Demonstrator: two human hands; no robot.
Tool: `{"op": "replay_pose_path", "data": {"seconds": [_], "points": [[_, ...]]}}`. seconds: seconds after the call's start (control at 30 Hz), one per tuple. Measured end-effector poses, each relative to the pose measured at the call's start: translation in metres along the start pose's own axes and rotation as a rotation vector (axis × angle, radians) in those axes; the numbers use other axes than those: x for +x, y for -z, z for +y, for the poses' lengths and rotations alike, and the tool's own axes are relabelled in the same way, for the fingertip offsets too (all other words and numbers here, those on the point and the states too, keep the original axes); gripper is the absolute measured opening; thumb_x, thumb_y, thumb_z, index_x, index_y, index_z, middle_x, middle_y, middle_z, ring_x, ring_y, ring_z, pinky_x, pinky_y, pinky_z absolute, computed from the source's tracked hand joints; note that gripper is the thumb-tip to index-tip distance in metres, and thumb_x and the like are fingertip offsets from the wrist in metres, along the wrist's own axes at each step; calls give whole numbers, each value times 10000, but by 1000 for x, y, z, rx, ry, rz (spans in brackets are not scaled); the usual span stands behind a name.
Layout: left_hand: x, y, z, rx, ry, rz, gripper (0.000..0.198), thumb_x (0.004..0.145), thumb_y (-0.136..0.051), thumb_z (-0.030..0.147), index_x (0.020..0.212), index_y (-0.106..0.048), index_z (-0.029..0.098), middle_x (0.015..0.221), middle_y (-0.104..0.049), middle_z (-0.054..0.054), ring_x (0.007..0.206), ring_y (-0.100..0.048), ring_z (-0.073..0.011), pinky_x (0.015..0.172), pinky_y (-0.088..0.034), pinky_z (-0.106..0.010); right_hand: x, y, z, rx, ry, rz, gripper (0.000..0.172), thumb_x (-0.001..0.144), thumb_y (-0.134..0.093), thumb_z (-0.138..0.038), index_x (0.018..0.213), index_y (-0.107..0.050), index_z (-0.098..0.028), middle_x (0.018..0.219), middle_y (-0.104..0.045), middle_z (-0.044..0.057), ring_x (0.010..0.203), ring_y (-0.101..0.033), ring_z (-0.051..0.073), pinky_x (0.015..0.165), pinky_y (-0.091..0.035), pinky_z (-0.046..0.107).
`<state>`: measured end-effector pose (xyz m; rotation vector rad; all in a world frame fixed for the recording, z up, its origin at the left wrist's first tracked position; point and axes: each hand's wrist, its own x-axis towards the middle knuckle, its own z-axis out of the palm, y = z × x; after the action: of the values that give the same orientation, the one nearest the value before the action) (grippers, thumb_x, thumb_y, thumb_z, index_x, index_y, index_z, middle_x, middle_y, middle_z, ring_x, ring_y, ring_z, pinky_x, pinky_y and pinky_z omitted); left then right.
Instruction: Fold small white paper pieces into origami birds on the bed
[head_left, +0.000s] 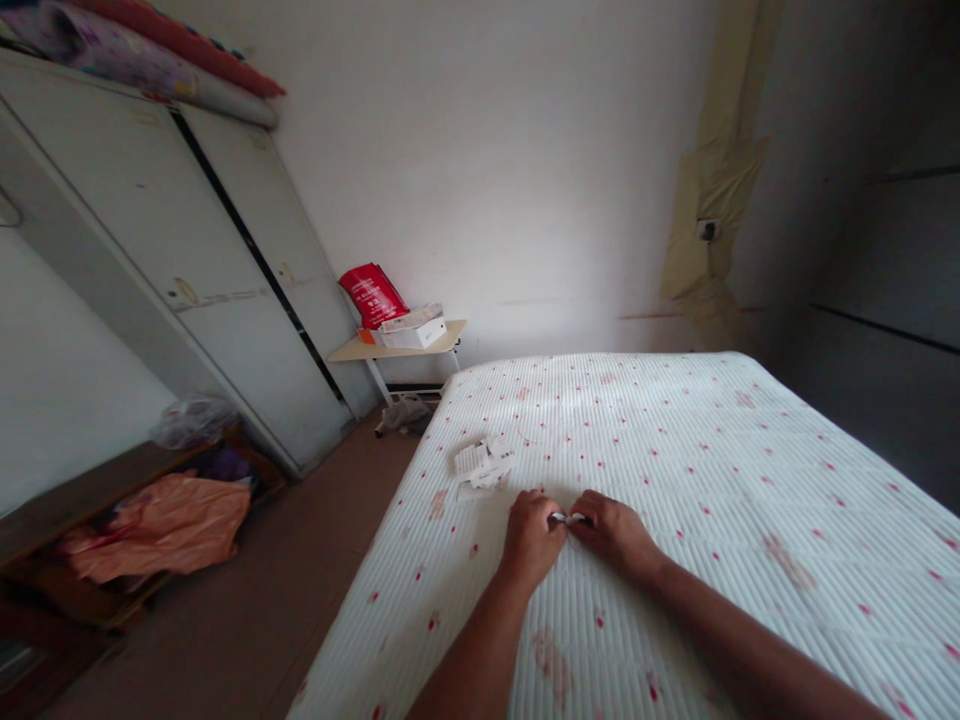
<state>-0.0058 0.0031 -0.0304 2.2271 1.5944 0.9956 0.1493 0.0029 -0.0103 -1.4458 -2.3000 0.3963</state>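
Observation:
Both my hands rest on a white mattress (712,470) with small red marks. My left hand (531,538) and my right hand (615,532) meet fingertip to fingertip, each pinched on one end of a small white piece (568,518), too small to name. A little pile of similar white scraps (481,465) lies on the mattress just beyond and left of my left hand.
A grey wardrobe (187,260) fills the left wall, with rolled bedding (150,50) on top. A small side table (397,347) by the far wall carries a red bag (373,293) and a white box (412,328). An orange cloth (161,520) sits on a low shelf at left. Brown floor runs alongside the bed.

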Motion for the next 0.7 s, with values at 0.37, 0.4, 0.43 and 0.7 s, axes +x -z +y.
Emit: {"op": "replay_pose_path", "data": {"seconds": [0.37, 0.4, 0.43, 0.7], "points": [[-1, 4, 4, -57, 46, 4, 151, 633, -578, 68, 737, -626, 168, 773, -621, -33, 815, -539, -176, 758, -417, -280, 0, -2, -4, -81, -5, -5, 166, 801, -462, -171, 760, -622, -152, 793, -627, 68, 715, -593, 161, 605, -372, 231], [-1, 5, 4, -71, 54, 6, 175, 628, -576, 66, 763, -628, 165, 795, -625, -37, 830, -541, -178, 768, -419, -284, 0, 0, -3, -44, -11, 0, 152, 786, -471, -165, 746, -617, -150, 785, -621, 65, 704, -585, 158, 602, -372, 230], [-2, 6, 3, -84, 61, 6, 200, 623, -573, 63, 787, -627, 163, 817, -626, -40, 844, -542, -179, 779, -422, -288, -1, 3, -3, 0, -12, 1, 133, 764, -482, -155, 735, -611, -147, 779, -614, 63, 694, -575, 154, 599, -371, 230], [-3, 11, 2, -180, 123, 19, 307, 587, -541, 48, 861, -607, 167, 834, -610, -20, 829, -547, -162, 778, -436, -285, -5, 16, 20, 613, -81, 17, 235, 603, -479, -120, 800, -598, -173, 758, -580, 15, 675, -521, 139, 613, -396, 239]]}}
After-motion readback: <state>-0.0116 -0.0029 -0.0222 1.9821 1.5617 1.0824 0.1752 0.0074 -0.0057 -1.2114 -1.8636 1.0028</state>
